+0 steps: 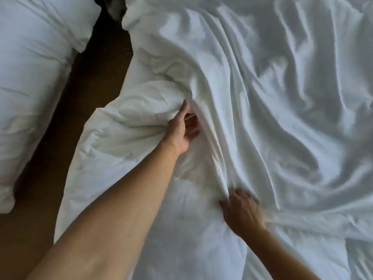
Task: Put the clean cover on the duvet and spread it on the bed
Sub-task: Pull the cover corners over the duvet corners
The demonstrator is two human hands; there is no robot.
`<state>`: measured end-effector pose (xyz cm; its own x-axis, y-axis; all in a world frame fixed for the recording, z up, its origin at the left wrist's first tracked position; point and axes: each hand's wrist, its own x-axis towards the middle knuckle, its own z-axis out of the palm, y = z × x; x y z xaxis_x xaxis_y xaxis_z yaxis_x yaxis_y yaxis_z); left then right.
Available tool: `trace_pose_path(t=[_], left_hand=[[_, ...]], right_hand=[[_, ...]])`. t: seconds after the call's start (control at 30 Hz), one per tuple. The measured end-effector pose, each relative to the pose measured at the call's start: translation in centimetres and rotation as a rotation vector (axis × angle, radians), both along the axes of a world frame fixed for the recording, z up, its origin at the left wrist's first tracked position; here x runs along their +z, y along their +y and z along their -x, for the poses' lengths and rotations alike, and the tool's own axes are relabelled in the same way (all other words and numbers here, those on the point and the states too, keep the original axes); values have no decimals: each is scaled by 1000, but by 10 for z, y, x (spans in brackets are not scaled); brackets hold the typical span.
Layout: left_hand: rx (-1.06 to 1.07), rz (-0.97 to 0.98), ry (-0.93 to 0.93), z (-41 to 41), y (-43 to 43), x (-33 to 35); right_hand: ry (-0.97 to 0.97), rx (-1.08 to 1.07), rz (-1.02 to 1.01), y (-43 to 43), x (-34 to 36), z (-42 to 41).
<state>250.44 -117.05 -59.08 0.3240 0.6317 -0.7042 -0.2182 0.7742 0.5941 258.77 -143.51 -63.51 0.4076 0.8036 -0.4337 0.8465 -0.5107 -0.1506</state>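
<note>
The fingers (192, 126) of the left hand (179, 132) are curled, their tips hidden under the edge fold of a smooth, sheeny white duvet cover (282, 102). They appear hooked into that edge, while the thumb lies straight along the crumpled matte white duvet (129, 130) just beside it. The grip sits right on the line where the two fabrics meet, probably to draw the cover leftward over the part of the duvet that is bare. Nearer the person, the right hand (242, 213) rests on the same edge line. It is smeared by motion, so whether its fingers are spread flat or pinching the cloth cannot be told; it looks placed to pin or feed the edge. The cover lies in long diagonal ridges that run toward the two hands, which suggests it is under tension. The duvet's left part and near corner are uncovered, so the covering step seems only partly done and the spreading not yet begun. Further left, past a dark brown strip of floor (90, 81), lie plump white pillows (30, 67), well apart from the work.
</note>
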Motion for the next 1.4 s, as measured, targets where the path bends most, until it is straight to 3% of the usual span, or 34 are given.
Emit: trace_pose_path(t=[0.1, 0.17, 0.23, 0.4, 0.5, 0.57, 0.6, 0.63, 0.67, 0.7, 0.73, 0.77, 0.83, 0.87, 0.93, 0.97, 1.03, 1.1, 1.13, 1.2, 1.3, 1.33, 1.4], left_hand=[[277, 130, 20, 6, 5, -7], [316, 183, -70, 15, 7, -7], [298, 171, -168, 29, 22, -7], [309, 176, -160, 44, 42, -11], [129, 151, 22, 50, 36, -11], [-400, -75, 360, 58, 32, -4], [-675, -311, 572, 65, 36, -1], [-819, -657, 805, 72, 45, 3], [-736, -1031, 1008, 80, 62, 8], [-552, -1282, 1163, 90, 87, 11], [-475, -1379, 1279, 103, 118, 15], [-596, -1298, 1334, 119, 151, 20], [-1007, -732, 1096, 151, 194, 16], [-1195, -559, 992, 160, 194, 13], [-1399, -620, 1030, 171, 168, -1], [-1264, -779, 1121, 174, 156, -11], [-735, -1021, 1262, 194, 145, -21], [-295, -937, 1253, 222, 150, -18], [-271, -833, 1255, 231, 151, -18], [-498, -751, 1313, 231, 137, -16], [-890, -879, 1320, 224, 117, -19], [-962, -845, 1287, 225, 120, -19], [-1057, -740, 1282, 232, 126, -16]], right_hand=[[-73, -114, -424, 97, 32, 27], [-71, -125, -563, 167, 49, 39], [-85, -159, -546, 229, 59, 40], [-55, -346, -516, 298, 65, 13], [-87, -402, -538, 296, 65, 8], [-131, -421, -510, 291, 66, 10], [-147, -413, -509, 290, 66, 13], [-151, -399, -520, 289, 66, 18], [-136, -394, -547, 289, 66, 24], [-98, -405, -589, 289, 66, 30], [-43, -433, -635, 289, 66, 37], [15, -465, -682, 288, 66, 42], [104, -508, -748, 284, 68, 52], [137, -517, -750, 282, 71, 55], [202, -516, -737, 282, 77, 60], [240, -520, -735, 284, 81, 61], [341, -568, -739, 289, 90, 63], [399, -624, -740, 289, 97, 67], [381, -630, -729, 288, 98, 71], [222, -628, -698, 283, 95, 92], [-56, -610, -796, 278, 75, 144], [-11, -598, -787, 278, 64, 159], [262, -700, -672, 279, 45, 181]])
